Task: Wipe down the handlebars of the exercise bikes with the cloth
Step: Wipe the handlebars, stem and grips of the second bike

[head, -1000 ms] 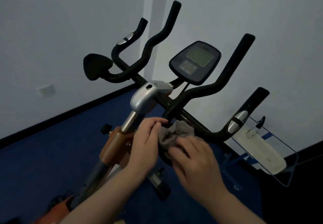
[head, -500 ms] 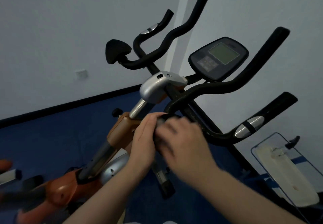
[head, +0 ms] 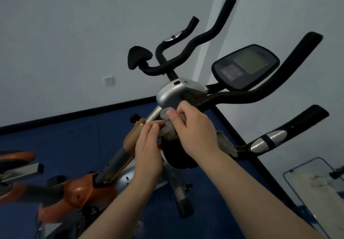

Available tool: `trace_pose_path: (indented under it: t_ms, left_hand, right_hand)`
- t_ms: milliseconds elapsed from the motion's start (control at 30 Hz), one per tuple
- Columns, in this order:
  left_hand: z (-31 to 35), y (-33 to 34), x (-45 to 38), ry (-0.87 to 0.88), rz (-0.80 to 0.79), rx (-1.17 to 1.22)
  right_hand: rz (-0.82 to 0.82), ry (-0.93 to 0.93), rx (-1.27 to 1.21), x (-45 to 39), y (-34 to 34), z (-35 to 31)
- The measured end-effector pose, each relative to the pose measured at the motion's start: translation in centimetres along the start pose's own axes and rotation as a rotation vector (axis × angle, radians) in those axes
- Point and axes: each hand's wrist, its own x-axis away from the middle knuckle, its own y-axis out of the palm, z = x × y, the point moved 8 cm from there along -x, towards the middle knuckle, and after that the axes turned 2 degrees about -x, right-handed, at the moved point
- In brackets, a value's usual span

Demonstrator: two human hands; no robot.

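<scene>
An orange exercise bike stands before me with black handlebars (head: 242, 97) branching from a silver stem clamp (head: 169, 93). A grey cloth (head: 168, 130) is bunched over the near black elbow pad (head: 176, 156), just below the clamp. My right hand (head: 193, 130) grips the cloth from above, and a loose end hangs out past its wrist. My left hand (head: 149, 145) lies beside it with its fingertips touching the cloth's left edge. The bar under the cloth is hidden.
A console with a screen (head: 245, 65) sits above the bars. Silver pulse sensors (head: 268, 141) mark the right grip. A second bike's frame (head: 16, 166) shows at the left edge. A clear-framed white object (head: 320, 188) leans at the lower right. Blue floor, white walls.
The view has swung, placing the bike further right and higher. Both hands have moved up toward the silver clamp, and the cloth shows again between them.
</scene>
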Motion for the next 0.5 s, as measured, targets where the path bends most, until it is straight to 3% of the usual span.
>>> trace_pose_path:
  t_ms: [133, 300, 433, 500]
  left_hand:
    - [0.6, 0.8, -0.6, -0.001, -0.083, -0.035]
    - [2.8, 1.8, -1.2, 0.1, -0.32, -0.221]
    - [3.8, 1.7, -1.5, 0.159, -0.431, -0.334]
    - [3.5, 1.4, -1.7, 0.156, -0.49, -0.346]
  right_hand:
    - [0.113, 0.05, -0.008, 2.7, -0.8, 2.1]
    - [0.004, 0.343, 0.185, 1.0, 0.2, 3.3]
    - [0.26, 0.417, 0.266, 3.2, -0.2, 2.3]
    - [0.287, 0.487, 0.218, 6.3, 0.0, 2.3]
